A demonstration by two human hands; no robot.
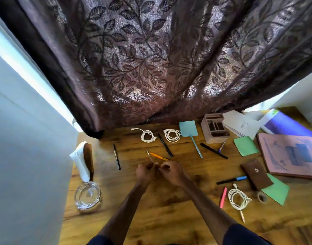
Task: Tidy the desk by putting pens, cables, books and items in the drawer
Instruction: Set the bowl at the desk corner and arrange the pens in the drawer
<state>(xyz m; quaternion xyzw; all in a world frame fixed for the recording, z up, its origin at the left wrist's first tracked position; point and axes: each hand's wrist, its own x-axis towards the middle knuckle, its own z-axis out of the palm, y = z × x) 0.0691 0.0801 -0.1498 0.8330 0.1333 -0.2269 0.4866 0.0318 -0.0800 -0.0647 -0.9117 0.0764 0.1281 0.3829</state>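
Observation:
My left hand and my right hand meet over the middle of the wooden desk; together they pinch a thin pen that sticks up and away from them. An orange pen lies just beyond my fingers. Black pens, a light-blue pen, a blue-capped marker and a pink pen lie scattered. White coiled cables sit at the back, another at the right. A pink book lies far right. No drawer shows.
A pen organiser, blue, green notes, papers, a brown pouch and a tape roll fill the right side. A glass dish and a napkin holder stand left. A curtain hangs behind.

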